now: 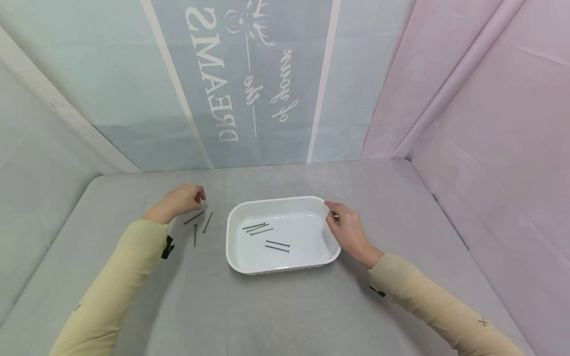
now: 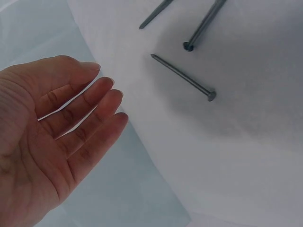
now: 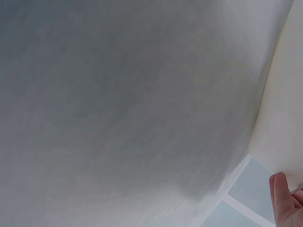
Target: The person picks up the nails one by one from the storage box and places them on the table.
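Your grey cloth-covered table [image 1: 276, 311] carries a glossy white rounded-rectangular tray [image 1: 311, 235], nearer the far edge. Your right hand [image 1: 349, 230] apparently pinches its far-right corner; wrist view crops this. Left hand [image 1: 178, 201], loosely spread, holding nothing, toward table's far-left corner, beside three dark metal nails [image 2: 181, 74]. Five nails [image 1: 277, 248] in tray.

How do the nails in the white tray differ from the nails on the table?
Number: five nails in the tray; three nails on the table. Arrangement: the tray nails lie near-parallel in two groups; the table nails point in differing directions. Both sets are dark, slender and headed.
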`<state>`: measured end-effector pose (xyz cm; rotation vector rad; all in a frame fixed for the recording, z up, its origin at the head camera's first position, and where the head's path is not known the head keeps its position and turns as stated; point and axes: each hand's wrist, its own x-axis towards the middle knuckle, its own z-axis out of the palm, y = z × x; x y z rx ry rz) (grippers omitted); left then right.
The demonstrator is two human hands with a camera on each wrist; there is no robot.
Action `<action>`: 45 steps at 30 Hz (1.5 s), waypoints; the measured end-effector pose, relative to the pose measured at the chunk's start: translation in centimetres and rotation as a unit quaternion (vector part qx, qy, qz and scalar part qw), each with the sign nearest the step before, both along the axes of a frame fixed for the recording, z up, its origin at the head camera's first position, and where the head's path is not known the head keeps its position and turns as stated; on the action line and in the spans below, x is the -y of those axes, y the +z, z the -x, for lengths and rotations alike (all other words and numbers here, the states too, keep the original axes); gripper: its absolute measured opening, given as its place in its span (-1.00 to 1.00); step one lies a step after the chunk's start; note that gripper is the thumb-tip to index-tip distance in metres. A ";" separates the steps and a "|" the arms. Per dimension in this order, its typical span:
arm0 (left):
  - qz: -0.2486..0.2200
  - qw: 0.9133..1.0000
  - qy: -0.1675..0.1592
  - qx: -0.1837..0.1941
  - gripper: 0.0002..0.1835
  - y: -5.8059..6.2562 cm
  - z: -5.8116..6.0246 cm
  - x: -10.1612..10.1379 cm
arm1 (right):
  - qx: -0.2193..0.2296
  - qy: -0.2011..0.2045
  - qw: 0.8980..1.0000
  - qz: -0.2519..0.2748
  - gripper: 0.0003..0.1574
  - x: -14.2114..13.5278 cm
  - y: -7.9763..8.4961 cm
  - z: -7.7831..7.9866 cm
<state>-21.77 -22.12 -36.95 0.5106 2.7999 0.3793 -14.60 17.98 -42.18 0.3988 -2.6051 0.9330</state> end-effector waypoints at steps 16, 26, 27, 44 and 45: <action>0.021 0.999 -0.025 -0.015 -0.76 1.9 -0.5 -1.6 | -0.002 -0.001 1.000 0.002 -0.61 0.0 -0.1 0.2; 0.024 0.998 -0.045 -0.029 -0.79 2.8 -0.9 -2.7 | -0.004 0.001 1.000 -0.003 -0.60 0.0 -0.1 0.0; 0.025 0.998 -0.046 -0.030 -0.80 2.9 -0.9 -2.8 | -0.004 0.001 1.000 -0.004 -0.60 0.0 -0.1 0.0; 0.039 0.995 -0.077 -0.058 -0.79 4.1 -1.4 -4.8 | -0.003 0.001 1.000 -0.004 -0.60 -0.1 -0.3 0.0; 0.038 0.994 -0.078 -0.060 -0.78 4.2 -1.4 -5.0 | -0.001 -0.001 1.000 -0.006 -0.60 -0.1 -0.3 0.0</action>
